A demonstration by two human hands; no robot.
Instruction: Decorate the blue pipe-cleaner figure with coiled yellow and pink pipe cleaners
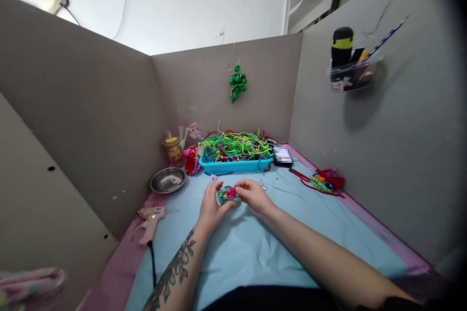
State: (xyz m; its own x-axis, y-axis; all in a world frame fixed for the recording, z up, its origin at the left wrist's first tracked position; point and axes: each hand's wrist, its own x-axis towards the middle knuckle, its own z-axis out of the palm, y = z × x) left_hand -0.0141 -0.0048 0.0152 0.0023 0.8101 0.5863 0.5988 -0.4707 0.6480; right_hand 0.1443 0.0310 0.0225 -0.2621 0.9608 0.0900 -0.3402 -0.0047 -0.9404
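Over the middle of the blue-covered table, my left hand [212, 208] curls around a small, rounded craft piece [222, 197] in blue, green and yellow. The fingers rest along its far side and the thumb is at its near side. My right hand [254, 196] pinches a bright pink piece [231, 192] between thumb and fingertips, against the top of the craft piece. Whether the two are joined cannot be made out. Just beyond my right hand lie small scissors [264, 186], partly hidden.
A blue tray [235, 167] heaped with coloured cords stands at the back. To the left are a metal bowl [156, 184] and a pink glue gun [153, 226] with a black cable. At right lie a phone-like device [282, 155] and a red, colourful craft item [330, 181]. Grey panels surround the table.
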